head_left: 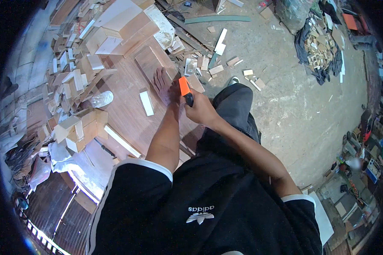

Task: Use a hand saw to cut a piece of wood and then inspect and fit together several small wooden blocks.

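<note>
With its fingers spread, my left hand [163, 87] presses flat on a brown wooden board [147, 59] lying on the wood-topped work surface [125, 83]. My right hand [200, 109] is wrapped round a tool with an orange and black body [184, 88], held upright beside my left wrist at the surface's right edge. I cannot make out a blade or the tool's exact kind. A short white strip [146, 103] lies on the surface, left of my left forearm.
A clear plastic bottle [102, 99] lies near stacked wooden box pieces [74, 83] on the left. A long pale strip [122, 141] lies nearer me. Wood offcuts [216, 69] litter the concrete floor beyond my leg. Farther right, a dark sheet holds a scrap heap [322, 46].
</note>
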`<state>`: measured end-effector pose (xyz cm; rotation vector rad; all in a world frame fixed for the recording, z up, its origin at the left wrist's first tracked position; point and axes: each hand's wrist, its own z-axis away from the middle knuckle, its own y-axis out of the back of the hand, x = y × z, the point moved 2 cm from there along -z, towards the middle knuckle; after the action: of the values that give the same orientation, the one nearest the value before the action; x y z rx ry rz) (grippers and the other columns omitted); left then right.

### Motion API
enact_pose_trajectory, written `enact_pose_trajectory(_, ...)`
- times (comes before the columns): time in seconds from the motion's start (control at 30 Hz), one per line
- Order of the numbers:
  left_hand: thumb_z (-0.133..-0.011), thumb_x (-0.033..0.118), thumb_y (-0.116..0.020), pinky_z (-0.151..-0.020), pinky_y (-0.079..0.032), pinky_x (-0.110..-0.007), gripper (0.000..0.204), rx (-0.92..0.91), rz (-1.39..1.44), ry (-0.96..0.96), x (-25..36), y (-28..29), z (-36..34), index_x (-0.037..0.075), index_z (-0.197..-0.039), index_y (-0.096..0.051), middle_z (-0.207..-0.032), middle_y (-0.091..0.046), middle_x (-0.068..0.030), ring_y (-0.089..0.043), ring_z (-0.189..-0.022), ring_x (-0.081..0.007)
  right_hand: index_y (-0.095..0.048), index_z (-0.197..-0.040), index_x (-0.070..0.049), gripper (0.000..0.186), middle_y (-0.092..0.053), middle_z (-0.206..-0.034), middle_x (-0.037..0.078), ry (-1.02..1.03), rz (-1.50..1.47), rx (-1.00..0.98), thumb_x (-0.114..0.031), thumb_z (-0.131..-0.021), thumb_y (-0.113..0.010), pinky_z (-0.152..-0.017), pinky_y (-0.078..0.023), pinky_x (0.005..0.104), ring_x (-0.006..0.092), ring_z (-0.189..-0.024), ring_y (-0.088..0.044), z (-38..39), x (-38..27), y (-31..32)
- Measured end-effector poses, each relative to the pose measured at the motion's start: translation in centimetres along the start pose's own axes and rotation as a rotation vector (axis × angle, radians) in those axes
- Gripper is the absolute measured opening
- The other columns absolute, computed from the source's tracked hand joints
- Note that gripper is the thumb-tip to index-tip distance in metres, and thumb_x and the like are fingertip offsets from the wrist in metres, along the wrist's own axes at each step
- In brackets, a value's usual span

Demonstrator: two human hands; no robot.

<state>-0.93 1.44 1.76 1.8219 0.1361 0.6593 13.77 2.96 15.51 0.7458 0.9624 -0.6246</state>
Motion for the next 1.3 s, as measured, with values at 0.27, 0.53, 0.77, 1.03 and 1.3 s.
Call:
enact_pose_trajectory(0.27, -0.067, 0.041, -0.070, -0.114, -0.019, -0.043, 0.075, -0.068, 0.016, 0.093, 1.5, 1.9, 0.0, 0.012, -0.131, -0.043, -0.141, -0.039, -0.0061, -0.031, -0.135, -0.0249, -0.050, -0.097, 0.004, 0.022, -0.049, -0.065, 0.020, -0.138, -0.062, -0.107, -0.002, -0.076, -0.053, -0.060, -0.044, 0.0365, 0.0210, -0.061, -0.051, 5.2, -8.1, 3.2)
enact_pose_trajectory(0.53, -0.071, 0.037, -0.062, -0.114, -0.018, -0.043, 0.067, -0.036, -0.071, 0.018, -1.0, -0.2, 1.0, 0.012, -0.131, -0.043, -0.143, -0.036, -0.0059, -0.029, -0.136, -0.0246, -0.052, -0.091, 0.005, 0.016, -0.052, -0.069, 0.014, -0.148, -0.098, -0.110, -0.003, -0.077, -0.052, -0.063, -0.044, 0.0340, 0.0174, -0.068, -0.051, 2.5, -6.7, 3.8)
enact_pose_trajectory(0.77, -0.076, 0.038, -0.061, -0.113, -0.022, -0.042, 0.066, -0.020, 0.010, 0.001, 0.7, 0.2, 0.0, 0.012, -0.134, -0.042, -0.140, -0.040, -0.0059, -0.032, -0.134, -0.0252, -0.053, -0.095, 0.010, 0.034, -0.061, -0.083, 0.032, -0.173, -0.022, -0.116, -0.008, -0.068, -0.060, -0.069, -0.050, 0.0476, 0.0441, -0.077, -0.063, -4.6, -0.1, -0.2)
enact_pose_trajectory(1.03, -0.069, 0.035, -0.070, -0.113, -0.021, -0.044, 0.072, -0.007, 0.029, 0.043, -0.4, -0.1, 1.5, 0.012, -0.131, -0.043, -0.140, -0.040, -0.0052, -0.033, -0.133, -0.0253, -0.051, -0.099, 0.005, 0.025, -0.055, -0.074, 0.024, -0.058, -0.048, -0.073, -0.003, -0.076, -0.052, -0.066, -0.046, 0.0382, 0.0245, -0.070, -0.059, 5.1, -6.9, 2.6)
enact_pose_trajectory(1.3, -0.068, 0.032, -0.065, -0.112, -0.021, -0.047, 0.072, -0.026, -0.038, 0.033, 1.0, 1.3, -0.4, 0.012, -0.133, -0.041, -0.140, -0.040, -0.0057, -0.033, -0.133, -0.0256, -0.051, -0.107, 0.002, 0.030, -0.059, -0.084, 0.022, -0.126, -0.074, -0.097, 0.002, -0.077, -0.054, -0.074, -0.047, 0.0355, 0.0294, -0.079, -0.062, 8.5, -7.4, 4.1)
